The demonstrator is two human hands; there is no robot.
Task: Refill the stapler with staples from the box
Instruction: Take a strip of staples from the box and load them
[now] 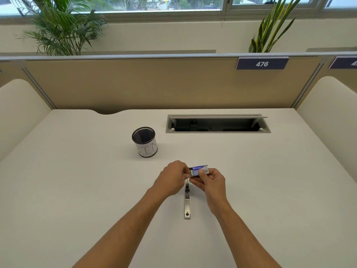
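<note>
Blue-and-white staple box (200, 170) sits at frame centre, held above the desk between both hands. Right hand (211, 184) grips its right end, thumb on the printed face, fingers curled underneath. Left hand (172, 178) is closed at the box's left end, fingertips pinched at the opening where a pale inner tray shows; can't tell whether staples are in the pinch.

Stapler (187, 201) lies on the desk (77, 180) directly below the box, just under and between the 2 hands. Metal, long axis running top-to-bottom in frame, near end pointing to the lower centre. Its far end is hidden behind the fingers, so can't tell whether either hand touches it.

Black mesh cup (144, 141) with a white label stands upright, up and left of the hands, well apart from them. Open cable hatch (218, 123) is recessed in the desk, upper right of the hands. Beige partition (135, 84) runs across behind, with a blue tag reading 476 (262, 63) at upper right. Potted palm (59, 26) at upper left, spiky plant (270, 31) at upper right, window above.
</note>
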